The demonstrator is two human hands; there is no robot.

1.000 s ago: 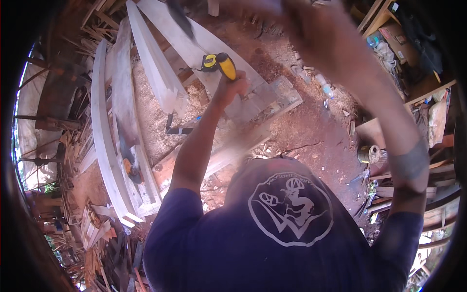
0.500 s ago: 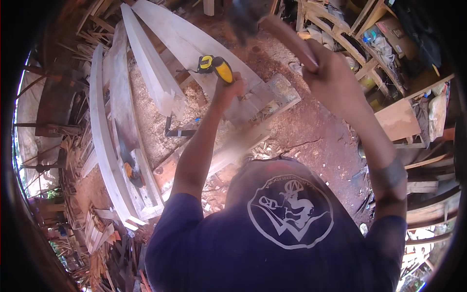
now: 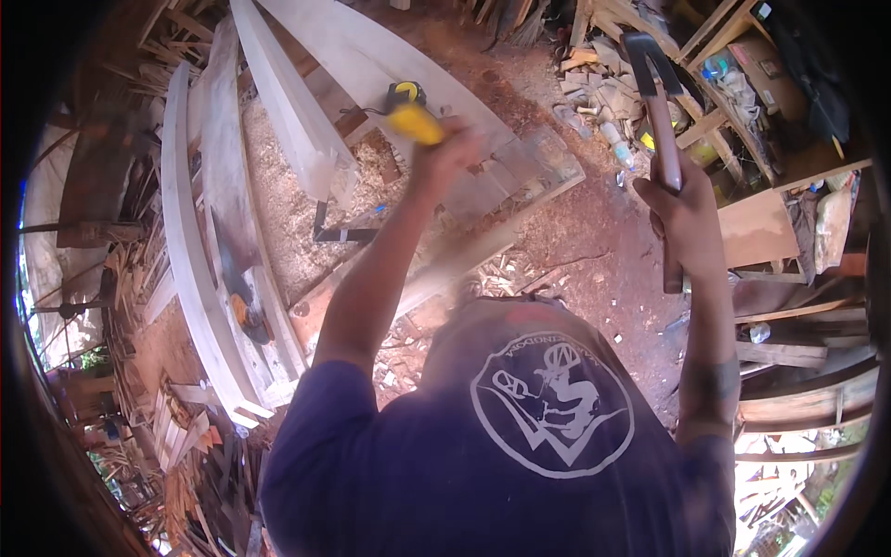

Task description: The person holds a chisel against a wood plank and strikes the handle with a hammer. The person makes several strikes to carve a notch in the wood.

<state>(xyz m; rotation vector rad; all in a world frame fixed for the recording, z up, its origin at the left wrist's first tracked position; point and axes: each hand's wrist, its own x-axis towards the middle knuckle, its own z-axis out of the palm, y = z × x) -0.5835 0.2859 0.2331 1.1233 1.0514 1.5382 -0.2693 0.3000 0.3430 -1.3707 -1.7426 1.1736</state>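
My left hand (image 3: 448,148), blurred, is closed on a yellow-handled tool (image 3: 413,121), its lower part hidden, over a broad pale board (image 3: 357,51). Just behind that handle sits a yellow-and-black tape measure (image 3: 406,91). At the right, my right hand (image 3: 684,218) grips the wooden handle of a dark-headed hammer (image 3: 650,60), held upright. A black carpenter's square (image 3: 345,235) rests left of my left forearm.
Long pale shaped planks (image 3: 197,241) span the left, with an orange-handled tool (image 3: 251,311) among them. Wood shavings (image 3: 278,186) cover the ground between. Scrap timber (image 3: 724,139), plastic bottles (image 3: 617,148) and a plywood piece (image 3: 756,227) crowd the right side.
My right hand has swung down and to the right, the hammer turning upright. My left hand and the yellow handle have shifted slightly, the handle now tilted more toward the left.
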